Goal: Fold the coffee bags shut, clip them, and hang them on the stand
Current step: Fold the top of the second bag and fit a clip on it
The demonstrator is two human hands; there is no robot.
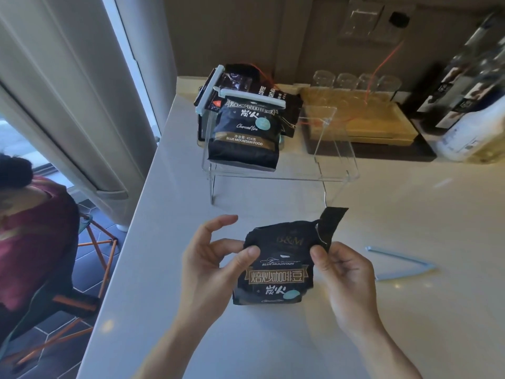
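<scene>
Clearly the left hand (pixel 210 258) pinches the coffee bag (pixel 276 266) at its upper left corner, thumb in front, other fingers loosely spread behind. Between the two hands, the bag stands on the counter (pixel 410 310), top crumpled. The right hand (pixel 345 272) pinches the upper right corner under a loose flap. That flap may spring open before the clip (pixel 401 265), lying beyond the right fingers, is fetched.

Two bare forearms, left hand (pixel 210 266), right hand (pixel 347 277), sleeveless.
</scene>
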